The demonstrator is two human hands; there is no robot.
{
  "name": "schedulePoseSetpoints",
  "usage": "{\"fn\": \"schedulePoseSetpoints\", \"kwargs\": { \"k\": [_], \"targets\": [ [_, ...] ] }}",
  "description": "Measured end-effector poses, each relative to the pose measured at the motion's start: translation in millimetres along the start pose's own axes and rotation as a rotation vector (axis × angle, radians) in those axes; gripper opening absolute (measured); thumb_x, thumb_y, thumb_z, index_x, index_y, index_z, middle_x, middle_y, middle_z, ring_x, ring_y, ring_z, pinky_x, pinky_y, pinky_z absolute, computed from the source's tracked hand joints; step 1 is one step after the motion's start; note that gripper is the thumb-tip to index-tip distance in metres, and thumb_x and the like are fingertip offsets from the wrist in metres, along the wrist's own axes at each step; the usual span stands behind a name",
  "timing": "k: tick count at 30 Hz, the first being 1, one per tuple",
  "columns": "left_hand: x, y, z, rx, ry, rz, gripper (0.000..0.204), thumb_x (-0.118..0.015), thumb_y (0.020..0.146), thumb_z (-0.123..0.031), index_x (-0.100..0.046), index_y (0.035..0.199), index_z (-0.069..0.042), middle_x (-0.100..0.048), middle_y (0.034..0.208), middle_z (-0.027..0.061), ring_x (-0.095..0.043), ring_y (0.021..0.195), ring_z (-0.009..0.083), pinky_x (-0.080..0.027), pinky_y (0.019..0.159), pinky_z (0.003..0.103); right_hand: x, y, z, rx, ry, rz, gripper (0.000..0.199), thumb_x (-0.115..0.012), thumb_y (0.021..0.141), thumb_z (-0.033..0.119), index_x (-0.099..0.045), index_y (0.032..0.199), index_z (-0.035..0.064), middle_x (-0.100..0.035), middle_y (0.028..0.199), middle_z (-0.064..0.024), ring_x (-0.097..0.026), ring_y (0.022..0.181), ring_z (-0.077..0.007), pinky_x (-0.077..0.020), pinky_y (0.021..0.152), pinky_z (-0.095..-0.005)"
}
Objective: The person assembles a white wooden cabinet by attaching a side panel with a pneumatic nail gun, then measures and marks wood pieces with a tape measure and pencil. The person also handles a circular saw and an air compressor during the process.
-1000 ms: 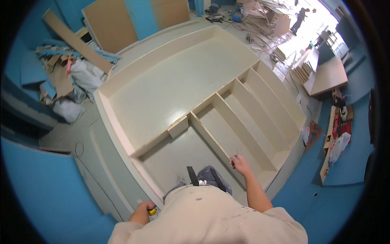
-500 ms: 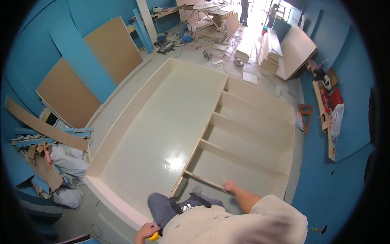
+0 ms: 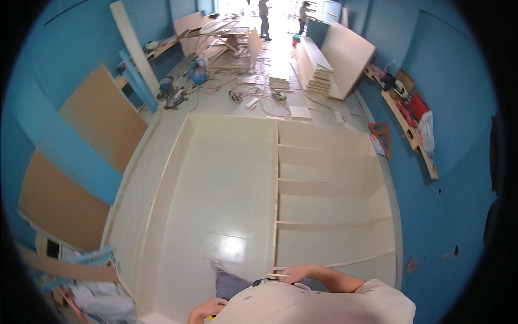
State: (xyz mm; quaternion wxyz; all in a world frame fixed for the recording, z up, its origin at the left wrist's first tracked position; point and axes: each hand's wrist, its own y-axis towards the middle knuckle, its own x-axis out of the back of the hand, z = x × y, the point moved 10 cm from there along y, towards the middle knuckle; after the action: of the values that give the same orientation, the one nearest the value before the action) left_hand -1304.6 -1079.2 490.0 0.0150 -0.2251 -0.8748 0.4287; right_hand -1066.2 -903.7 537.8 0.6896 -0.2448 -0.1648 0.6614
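Note:
A large cream cabinet carcass (image 3: 226, 183) lies flat on the floor below me, with a long divider (image 3: 276, 178) and several shelves (image 3: 329, 186) on its right side. My right hand (image 3: 297, 271) is curled over the near end of the divider, where a shelf edge meets it. My left hand (image 3: 206, 311) is at the bottom edge of the picture, closed round a small yellow object (image 3: 211, 318) that is mostly hidden. My knee in dark trousers (image 3: 231, 283) rests inside the cabinet.
Brown boards (image 3: 102, 121) lean on the blue wall at left. Scrap wood and rags (image 3: 81, 281) lie at lower left. Stacked panels (image 3: 315, 67), power tools (image 3: 175, 92) and red cables (image 3: 259, 92) cover the far floor. Two people (image 3: 264, 19) stand in the bright doorway.
My view has swung so the cabinet now runs straight away from me. My right hand stays on the divider's edge and my left keeps the yellow object.

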Motion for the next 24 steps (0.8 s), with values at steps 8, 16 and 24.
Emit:
{"fn": "schedulePoseSetpoints", "kwargs": {
  "k": [8,16,24],
  "targets": [
    [161.3,-50.6,-93.0,-0.015,-0.063,0.192,0.032,-0.062,0.091,-0.025,-0.063,0.115,-0.003,-0.064,0.104,0.0000,-0.056,0.093,0.0081,-0.046,0.083,0.025,32.1,128.0,108.5,-0.182,0.173,0.056,0.030,-0.067,0.081,0.035,-0.068,0.092,0.0061,-0.051,0.068,0.0047,-0.045,0.060,-0.0071,-0.0333,0.050,-0.0252],
    [283.8,-13.0,-148.0,-0.108,-0.154,0.254,0.035,-0.059,0.092,-0.020,-0.056,0.123,-0.003,-0.060,0.110,0.0012,-0.054,0.100,0.0100,-0.044,0.090,0.026,121.8,259.7,177.5,-0.069,-0.072,0.099,0.027,-0.068,0.077,0.030,-0.062,0.088,0.0048,-0.054,0.069,-0.0003,-0.050,0.062,-0.0126,-0.0394,0.053,-0.0311],
    [432.3,72.4,-281.9,-0.103,0.107,0.437,0.034,-0.060,0.091,-0.019,-0.055,0.121,-0.005,-0.060,0.106,0.0005,-0.054,0.099,0.0101,-0.045,0.086,0.026,296.8,356.2,244.2,0.068,-0.123,0.108,0.026,-0.071,0.073,0.024,-0.066,0.088,0.0038,-0.059,0.071,-0.0006,-0.052,0.064,-0.0124,-0.0416,0.055,-0.0324]
  ]
}}
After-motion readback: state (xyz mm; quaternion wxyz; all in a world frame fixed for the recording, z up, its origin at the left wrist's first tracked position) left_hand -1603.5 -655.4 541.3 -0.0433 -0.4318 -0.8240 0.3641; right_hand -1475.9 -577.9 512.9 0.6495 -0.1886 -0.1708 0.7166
